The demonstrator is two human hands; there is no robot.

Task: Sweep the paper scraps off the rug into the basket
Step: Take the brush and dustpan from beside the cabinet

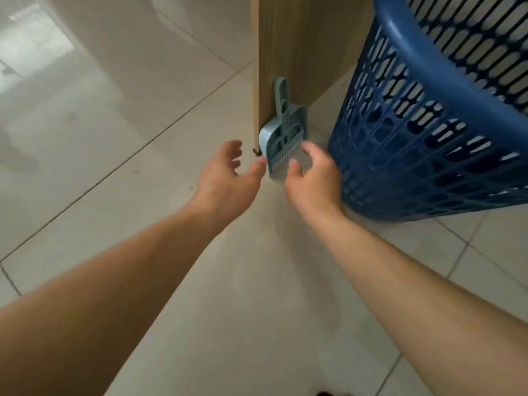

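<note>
**Both hands at the dustpan by the wooden panel**

The right hand (313, 178) is nearest the work: its fingers are curled and parted, thumb and forefinger just at the lower lip of the small grey-blue dustpan (281, 138). From where I stand I cannot tell whether they already pinch the edge or only touch it; the hand is blurred there. The left hand (228, 178) is spread wide, palm turned inward, fingers loose and holding nothing, its thumb tip close to the dustpan's lower left corner. Both forearms are bare and stretch in from the bottom of the view.

The dustpan stands upright, leaning on the wooden panel (300, 52), handle pointing up against the wood. A little brush (287, 144) of the same colour is nested inside it, its pale bristles hanging down near the pan's lip. The pan's lower edge is down at the tiled floor (114, 138), right by the foot of the panel.

Just beside the right hand, to its right, stands the blue basket (428, 132), a tall plastic one with slotted sides and a thick rolled rim. It sits on the floor close to the panel, its wall near the right wrist.

The floor is pale, glossy tile with dark grout lines, and it catches a bright reflection at the far left.
</note>
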